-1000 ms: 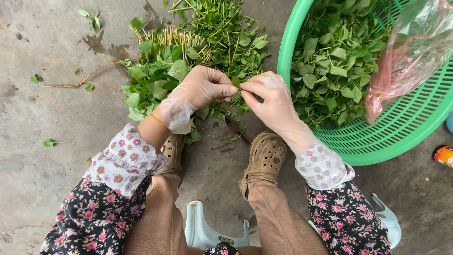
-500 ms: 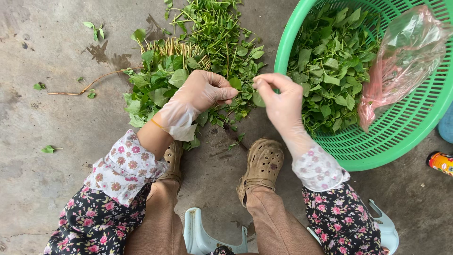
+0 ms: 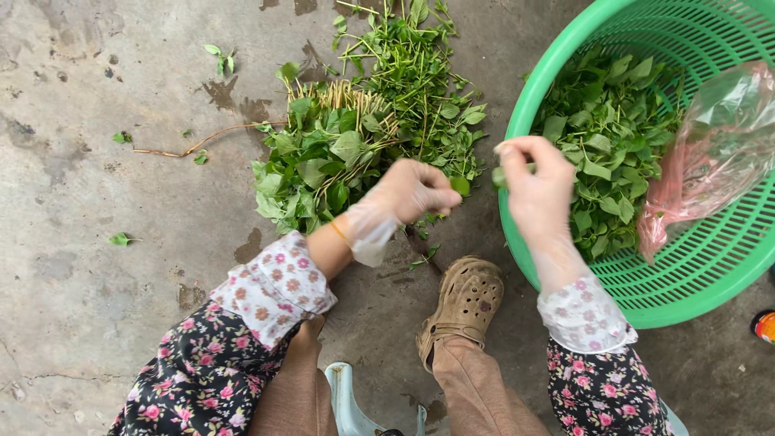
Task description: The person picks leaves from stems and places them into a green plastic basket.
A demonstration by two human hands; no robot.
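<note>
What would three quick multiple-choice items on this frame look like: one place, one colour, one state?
1. Where is the right hand?
A. over the basket rim
B. on the shoe
C. flat on the floor

2. What colour is the basket?
A. blue
B. green
C. red

3. What is the left hand doing?
A. lying open on the concrete
B. closed at the leafy pile
C. gripping the plastic bag

Answers: 1 A, it pinches a green piece above the rim; 2 B, the mesh is bright green; 3 B, fingers curl at the pile's edge.

A pile of leafy stems (image 3: 363,149) lies on the ground (image 3: 97,202) left of the basket (image 3: 710,299) holding picked leaves (image 3: 605,145).
</note>
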